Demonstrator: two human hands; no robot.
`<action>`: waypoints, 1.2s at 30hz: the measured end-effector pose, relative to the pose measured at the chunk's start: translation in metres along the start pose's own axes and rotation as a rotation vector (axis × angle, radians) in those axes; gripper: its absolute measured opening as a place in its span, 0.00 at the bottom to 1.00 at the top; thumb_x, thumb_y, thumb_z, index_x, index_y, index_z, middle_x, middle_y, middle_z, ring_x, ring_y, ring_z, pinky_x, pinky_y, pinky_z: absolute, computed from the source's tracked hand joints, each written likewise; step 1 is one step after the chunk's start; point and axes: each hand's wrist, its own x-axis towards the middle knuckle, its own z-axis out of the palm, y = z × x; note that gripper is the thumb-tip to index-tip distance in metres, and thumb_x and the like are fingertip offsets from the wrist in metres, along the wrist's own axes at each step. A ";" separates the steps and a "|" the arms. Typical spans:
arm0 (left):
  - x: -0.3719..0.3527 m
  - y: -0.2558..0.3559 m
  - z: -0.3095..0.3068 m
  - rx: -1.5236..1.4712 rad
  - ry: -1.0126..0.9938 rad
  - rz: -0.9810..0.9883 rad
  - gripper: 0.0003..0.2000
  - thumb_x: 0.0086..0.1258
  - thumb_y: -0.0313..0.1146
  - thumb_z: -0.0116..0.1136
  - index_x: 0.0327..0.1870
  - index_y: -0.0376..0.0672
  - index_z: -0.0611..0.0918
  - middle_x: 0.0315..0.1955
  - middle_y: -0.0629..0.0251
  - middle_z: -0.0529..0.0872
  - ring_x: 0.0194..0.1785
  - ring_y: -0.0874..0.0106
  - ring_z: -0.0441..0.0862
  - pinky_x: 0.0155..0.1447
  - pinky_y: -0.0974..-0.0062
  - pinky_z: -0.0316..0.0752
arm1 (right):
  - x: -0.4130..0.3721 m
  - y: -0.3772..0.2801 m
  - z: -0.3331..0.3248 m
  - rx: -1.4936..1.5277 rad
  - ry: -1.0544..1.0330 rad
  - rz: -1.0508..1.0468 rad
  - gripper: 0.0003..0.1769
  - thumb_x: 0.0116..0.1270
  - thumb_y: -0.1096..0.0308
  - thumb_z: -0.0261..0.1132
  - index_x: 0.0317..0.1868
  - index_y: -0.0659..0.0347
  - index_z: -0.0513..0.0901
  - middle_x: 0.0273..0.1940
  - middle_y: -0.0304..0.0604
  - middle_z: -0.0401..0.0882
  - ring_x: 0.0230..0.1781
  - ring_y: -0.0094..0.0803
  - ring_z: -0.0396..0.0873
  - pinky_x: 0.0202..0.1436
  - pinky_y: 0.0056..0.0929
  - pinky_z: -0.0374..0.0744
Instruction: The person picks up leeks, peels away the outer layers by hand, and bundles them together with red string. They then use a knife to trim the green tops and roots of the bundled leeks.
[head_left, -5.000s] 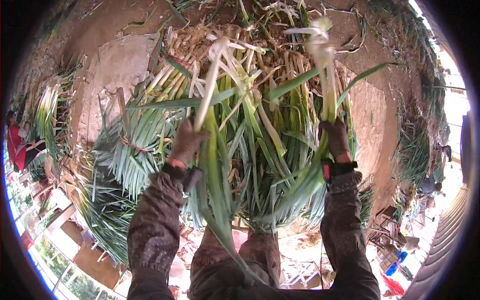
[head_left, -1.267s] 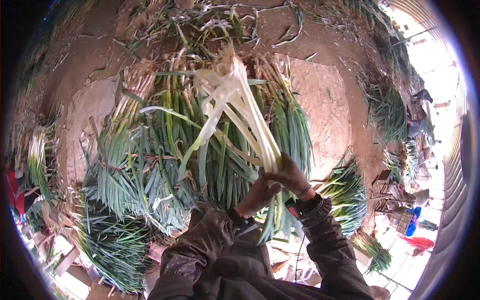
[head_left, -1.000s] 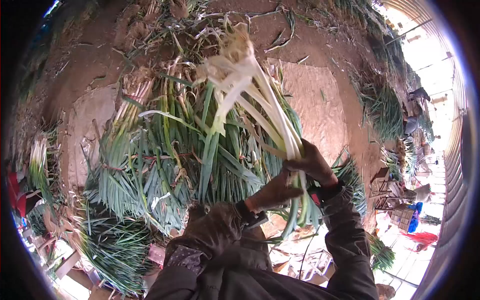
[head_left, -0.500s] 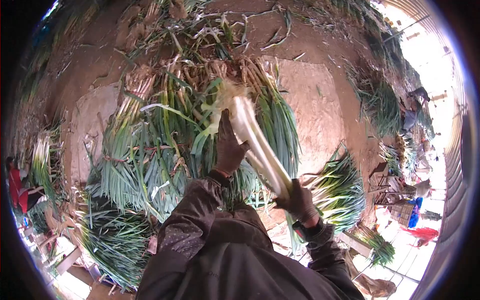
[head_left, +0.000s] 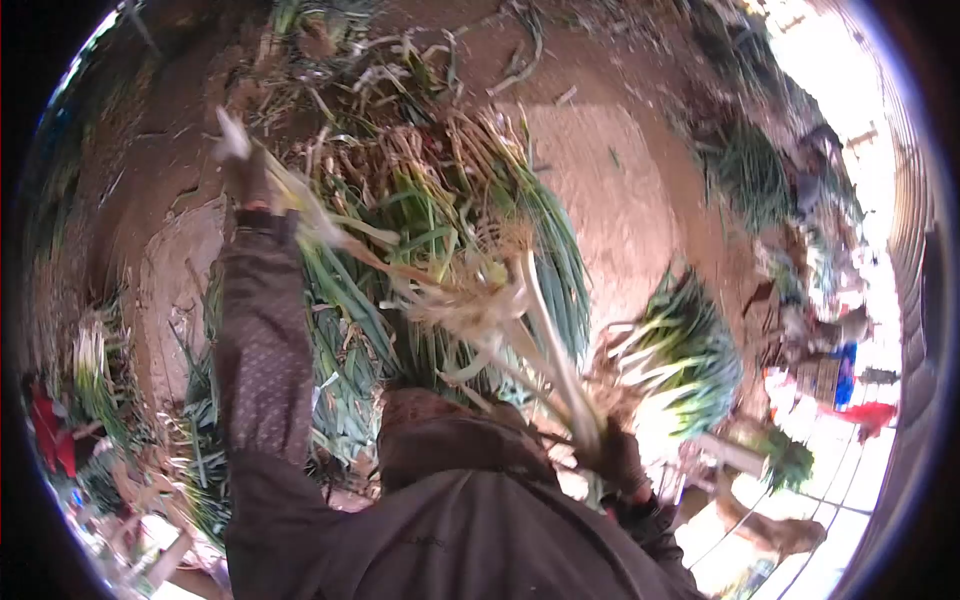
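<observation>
Scallions [head_left: 553,350] tight in right hand [head_left: 618,462], pale strip [head_left: 308,203] in left hand [head_left: 247,178], jacket lettering [head_left: 425,541] unreadable

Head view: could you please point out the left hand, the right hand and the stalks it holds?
Left hand [head_left: 247,180]: head view, its blurred middle.
Right hand [head_left: 618,458]: head view, its middle.
Stalks [head_left: 552,343]: head view, one pale shaft's middle.

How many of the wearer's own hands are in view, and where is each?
2. The left hand, blurred, is at upper left with a pale strip; the right hand, right of lower centre, grips the stalks. Both are partly covered, neither fully hidden.
</observation>
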 end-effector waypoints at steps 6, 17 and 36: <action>-0.146 0.080 0.037 -0.047 -0.766 0.738 0.10 0.68 0.25 0.60 0.50 0.39 0.84 0.41 0.59 0.85 0.45 0.64 0.83 0.49 0.67 0.79 | 0.033 -0.046 -0.026 0.135 0.143 0.091 0.29 0.50 0.60 0.79 0.46 0.67 0.76 0.33 0.53 0.85 0.32 0.40 0.86 0.36 0.38 0.82; -0.342 0.054 0.061 0.002 -0.957 0.063 0.42 0.53 0.43 0.79 0.70 0.38 0.72 0.53 0.47 0.85 0.52 0.59 0.86 0.56 0.64 0.80 | 0.026 -0.058 -0.014 -0.123 0.087 -0.038 0.37 0.48 0.51 0.80 0.51 0.63 0.72 0.31 0.55 0.84 0.32 0.56 0.85 0.35 0.49 0.81; -0.308 0.008 0.092 0.085 -0.330 0.672 0.10 0.69 0.38 0.58 0.44 0.44 0.84 0.32 0.67 0.84 0.34 0.66 0.81 0.42 0.66 0.77 | 0.031 -0.082 -0.014 -0.136 -0.004 -0.175 0.37 0.48 0.53 0.79 0.52 0.66 0.73 0.30 0.57 0.81 0.31 0.59 0.82 0.34 0.50 0.79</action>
